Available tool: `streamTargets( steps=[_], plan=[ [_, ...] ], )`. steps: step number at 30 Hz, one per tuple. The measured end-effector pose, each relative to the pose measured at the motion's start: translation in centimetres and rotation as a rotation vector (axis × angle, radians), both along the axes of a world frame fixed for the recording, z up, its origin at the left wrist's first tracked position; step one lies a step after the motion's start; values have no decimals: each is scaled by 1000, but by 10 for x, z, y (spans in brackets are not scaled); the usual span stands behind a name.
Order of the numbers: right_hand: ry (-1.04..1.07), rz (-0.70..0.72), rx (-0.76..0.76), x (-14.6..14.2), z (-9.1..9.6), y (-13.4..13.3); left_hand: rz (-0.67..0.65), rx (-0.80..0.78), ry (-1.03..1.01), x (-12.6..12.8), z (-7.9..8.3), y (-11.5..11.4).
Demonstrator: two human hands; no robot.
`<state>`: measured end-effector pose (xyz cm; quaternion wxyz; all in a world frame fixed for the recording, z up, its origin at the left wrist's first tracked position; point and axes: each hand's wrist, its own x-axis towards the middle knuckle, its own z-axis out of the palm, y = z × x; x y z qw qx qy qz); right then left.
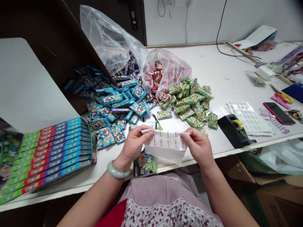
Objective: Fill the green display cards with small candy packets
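Note:
Both my hands pinch the top edge of a translucent backing sheet of round white stickers (165, 145), my left hand (134, 145) at its left end and my right hand (198, 146) at its right. A pale green bangle (118, 170) circles my left wrist. Under the sheet lies a small green-and-black packet (144, 164). Just beyond my hands spreads a heap of blue candy packets (115, 108), and a heap of green packets (191, 102) sits beyond my right hand. Long printed boxes (49, 157) lie stacked at the left.
A black tape dispenser (234, 130) and stacked sticker sheets (246, 116) stand to the right. Beyond them lie a phone (278, 113) and scissors (282, 97). Clear plastic bags (111, 41) spill packets at the back. Cardboard boxes (279, 201) sit below the table edge.

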<state>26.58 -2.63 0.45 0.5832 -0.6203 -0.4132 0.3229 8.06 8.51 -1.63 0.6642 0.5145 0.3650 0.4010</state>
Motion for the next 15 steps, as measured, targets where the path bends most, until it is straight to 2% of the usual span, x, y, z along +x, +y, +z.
streamTargets(
  steps=[4, 7, 11, 15],
  plan=[
    [-15, 40, -16, 3, -1, 0, -2, -36, -1, -1, 2, 0],
    [-49, 97, -34, 8, 2, 1, 1, 11, 29, -2, 7, 0],
    [-322, 150, -25, 16, 13, 4, -42, 174, 119, -2, 16, -3],
    [-552, 298, -37, 17, 22, 12, -134, 354, 150, -1, 24, -3]
  ],
)
